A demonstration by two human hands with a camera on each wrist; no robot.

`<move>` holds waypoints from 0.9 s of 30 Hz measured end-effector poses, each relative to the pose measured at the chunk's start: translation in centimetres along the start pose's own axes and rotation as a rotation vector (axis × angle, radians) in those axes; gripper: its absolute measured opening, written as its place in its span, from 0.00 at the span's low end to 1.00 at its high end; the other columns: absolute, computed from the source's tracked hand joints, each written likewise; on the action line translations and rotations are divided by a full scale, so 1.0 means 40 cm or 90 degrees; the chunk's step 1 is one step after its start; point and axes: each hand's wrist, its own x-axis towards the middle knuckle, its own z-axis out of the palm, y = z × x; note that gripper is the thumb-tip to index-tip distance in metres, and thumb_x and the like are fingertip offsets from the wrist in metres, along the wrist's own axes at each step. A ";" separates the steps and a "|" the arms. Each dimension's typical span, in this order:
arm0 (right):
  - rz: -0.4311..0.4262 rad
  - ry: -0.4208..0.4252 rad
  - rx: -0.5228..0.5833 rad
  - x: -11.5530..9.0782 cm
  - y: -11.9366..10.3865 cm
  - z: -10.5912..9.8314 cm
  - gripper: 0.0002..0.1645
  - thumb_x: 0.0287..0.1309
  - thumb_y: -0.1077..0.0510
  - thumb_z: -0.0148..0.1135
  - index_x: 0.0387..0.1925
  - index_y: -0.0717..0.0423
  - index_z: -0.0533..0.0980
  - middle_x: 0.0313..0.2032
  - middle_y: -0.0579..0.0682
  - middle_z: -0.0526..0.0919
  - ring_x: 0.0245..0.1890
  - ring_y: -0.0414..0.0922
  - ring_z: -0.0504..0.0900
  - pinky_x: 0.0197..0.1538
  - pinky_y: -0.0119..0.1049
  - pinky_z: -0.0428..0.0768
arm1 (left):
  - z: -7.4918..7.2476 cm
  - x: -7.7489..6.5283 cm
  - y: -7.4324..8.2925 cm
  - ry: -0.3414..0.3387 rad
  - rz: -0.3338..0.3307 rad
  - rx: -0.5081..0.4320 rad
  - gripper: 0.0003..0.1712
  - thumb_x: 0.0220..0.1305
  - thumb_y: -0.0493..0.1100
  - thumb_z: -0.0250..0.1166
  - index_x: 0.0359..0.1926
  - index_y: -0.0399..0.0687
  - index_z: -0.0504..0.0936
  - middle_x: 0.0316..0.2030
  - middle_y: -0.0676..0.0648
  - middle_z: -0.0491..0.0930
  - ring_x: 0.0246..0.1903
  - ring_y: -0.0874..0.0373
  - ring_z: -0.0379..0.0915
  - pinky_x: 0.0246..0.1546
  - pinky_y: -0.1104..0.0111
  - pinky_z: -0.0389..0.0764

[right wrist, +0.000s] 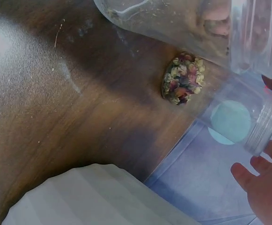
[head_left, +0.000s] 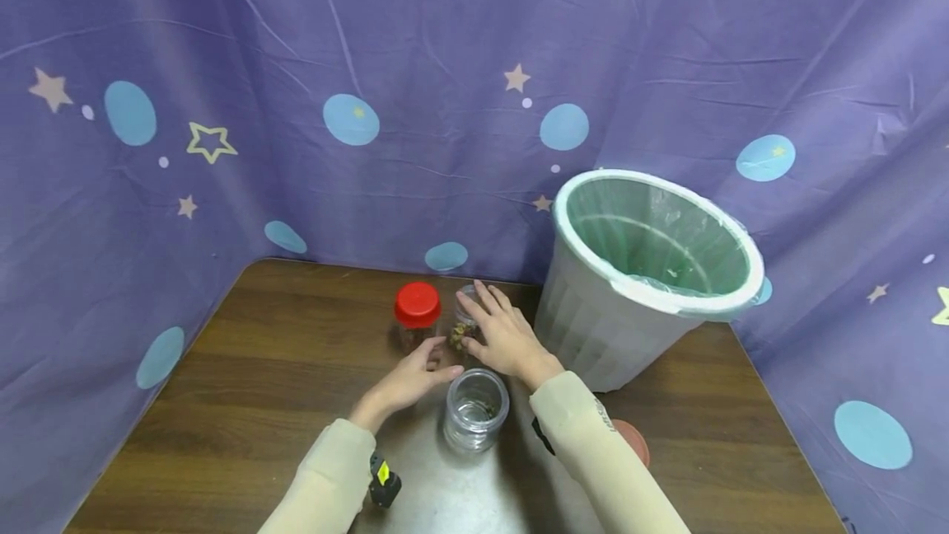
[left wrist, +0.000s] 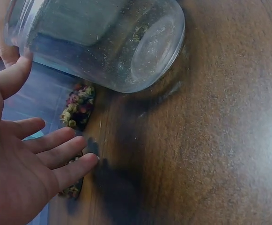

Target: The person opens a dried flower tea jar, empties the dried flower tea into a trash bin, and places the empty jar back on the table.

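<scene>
An uncapped clear jar (head_left: 474, 419), with only small crumbs at its bottom, stands upright in front of the hands. My left hand (head_left: 411, 377) is at its left, fingers spread and the thumb right at the jar's neck in the left wrist view. Behind it stands a second clear jar (right wrist: 234, 89), lidless, with dried flower buds (right wrist: 183, 78) at the bottom. My right hand (head_left: 507, 340) reaches over this jar with fingers extended, fingertips close to its mouth. Left of it is a jar with a red lid (head_left: 418, 304); some dried buds (left wrist: 73, 190) show low in it.
A large pale bin (head_left: 586, 328) with a clear plastic liner stands at the back right of the wooden table (head_left: 296, 353). A reddish round lid (head_left: 633, 442) lies partly behind the right sleeve. A purple patterned curtain (head_left: 415, 39) hangs behind the table.
</scene>
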 end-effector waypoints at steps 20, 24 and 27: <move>0.082 0.059 0.112 -0.009 -0.031 0.006 0.38 0.59 0.49 0.66 0.68 0.55 0.66 0.60 0.62 0.65 0.57 0.61 0.74 0.55 0.54 0.79 | 0.035 0.037 -0.024 0.062 0.049 0.022 0.39 0.56 0.32 0.68 0.67 0.27 0.62 0.59 0.26 0.74 0.57 0.32 0.75 0.60 0.46 0.74; 0.096 0.060 0.119 -0.015 -0.028 0.006 0.39 0.59 0.50 0.66 0.69 0.55 0.65 0.62 0.62 0.64 0.58 0.61 0.73 0.59 0.53 0.77 | 0.038 0.040 -0.020 0.060 0.058 0.045 0.39 0.55 0.33 0.69 0.66 0.28 0.62 0.58 0.27 0.75 0.56 0.33 0.75 0.60 0.46 0.74; 0.103 0.054 0.120 -0.019 -0.027 0.006 0.41 0.60 0.50 0.64 0.72 0.54 0.61 0.64 0.61 0.65 0.60 0.60 0.71 0.62 0.53 0.76 | 0.038 0.039 -0.015 0.059 0.062 0.059 0.40 0.54 0.34 0.70 0.66 0.28 0.63 0.57 0.27 0.75 0.55 0.33 0.76 0.60 0.46 0.74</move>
